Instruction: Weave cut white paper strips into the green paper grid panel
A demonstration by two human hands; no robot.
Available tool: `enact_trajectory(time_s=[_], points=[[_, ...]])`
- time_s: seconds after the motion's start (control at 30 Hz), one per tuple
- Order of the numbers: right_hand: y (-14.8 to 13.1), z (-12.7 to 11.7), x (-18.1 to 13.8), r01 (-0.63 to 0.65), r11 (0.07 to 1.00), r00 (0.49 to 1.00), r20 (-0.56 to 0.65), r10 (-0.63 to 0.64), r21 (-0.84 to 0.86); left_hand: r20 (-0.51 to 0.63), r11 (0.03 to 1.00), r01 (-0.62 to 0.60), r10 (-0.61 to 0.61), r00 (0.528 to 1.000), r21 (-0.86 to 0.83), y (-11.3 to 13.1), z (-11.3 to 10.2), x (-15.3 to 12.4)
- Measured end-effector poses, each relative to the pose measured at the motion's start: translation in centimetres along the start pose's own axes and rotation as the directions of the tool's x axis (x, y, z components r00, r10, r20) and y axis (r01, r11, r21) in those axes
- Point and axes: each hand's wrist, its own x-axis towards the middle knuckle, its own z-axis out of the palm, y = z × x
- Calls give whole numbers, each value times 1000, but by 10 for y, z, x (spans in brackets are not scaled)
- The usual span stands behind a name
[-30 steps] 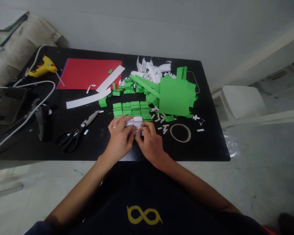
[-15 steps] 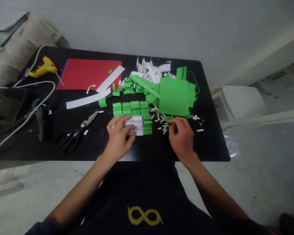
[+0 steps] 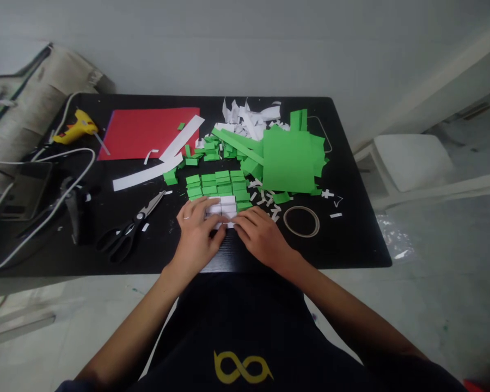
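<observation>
My left hand (image 3: 198, 228) rests on the left part of a small block of folded white paper pieces (image 3: 228, 201), thumb and fingers closed about the piece nearest me. From the right, my right hand (image 3: 261, 231) has its fingertips pinched together at that piece's right end, close to the left thumb. Whether a smaller bit is between them is hidden. Directly behind and beside the white pieces lie rows of folded green paper pieces (image 3: 216, 182). A ring-shaped tape roll (image 3: 301, 221) lies flat to the right of my right hand.
Scissors (image 3: 136, 223) and a yellow glue gun (image 3: 77, 128) with cables lie at left. Behind are a red sheet (image 3: 147, 133), white paper strips (image 3: 147, 173), white scraps (image 3: 249, 120) and green sheets (image 3: 288, 160). Small white bits (image 3: 265, 196) scatter nearby. A white stool (image 3: 410, 158) stands right.
My right hand has moved left from over the tape roll to the white paper pieces, uncovering the roll. My left hand stays on the pieces. The view has shifted slightly.
</observation>
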Motion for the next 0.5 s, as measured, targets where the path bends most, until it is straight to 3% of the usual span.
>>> enact_trajectory(time_s=[0.23,0.5], points=[[5,-2,-5,48,999,998,34,-48,-2,34,997,-67,66,997,46,-4,-1,-5],[3,-5,-12,147,981,986,95,-136,-127,111,971,-196,182,977,134,0,-7,-6]])
